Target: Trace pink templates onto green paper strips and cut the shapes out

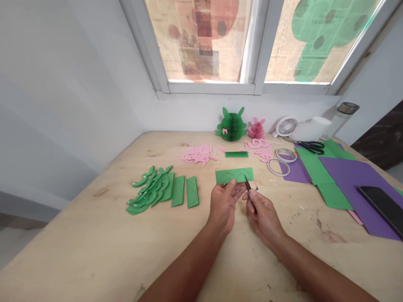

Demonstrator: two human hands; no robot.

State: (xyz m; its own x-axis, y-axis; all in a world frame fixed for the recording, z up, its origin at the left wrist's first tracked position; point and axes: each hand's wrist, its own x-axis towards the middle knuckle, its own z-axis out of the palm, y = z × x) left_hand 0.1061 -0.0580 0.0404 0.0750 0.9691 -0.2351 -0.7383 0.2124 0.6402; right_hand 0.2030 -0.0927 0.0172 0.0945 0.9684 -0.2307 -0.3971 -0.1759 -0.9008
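Pale wooden table [176, 251], grained and knotted; at its left, a heap of curved green paper cut-outs [147, 193]; farther back, a flat pile of curling pink paper pieces [198, 154]. Before the person, a rectangular green paper strip [227, 175], marked with curved lines, is pinched at its near edge by the left hand [224, 202]. The right hand [262, 212] closes around a slender dark pointed tool [248, 185], possibly scissors, its handle largely hidden, the tip at the strip's right part.
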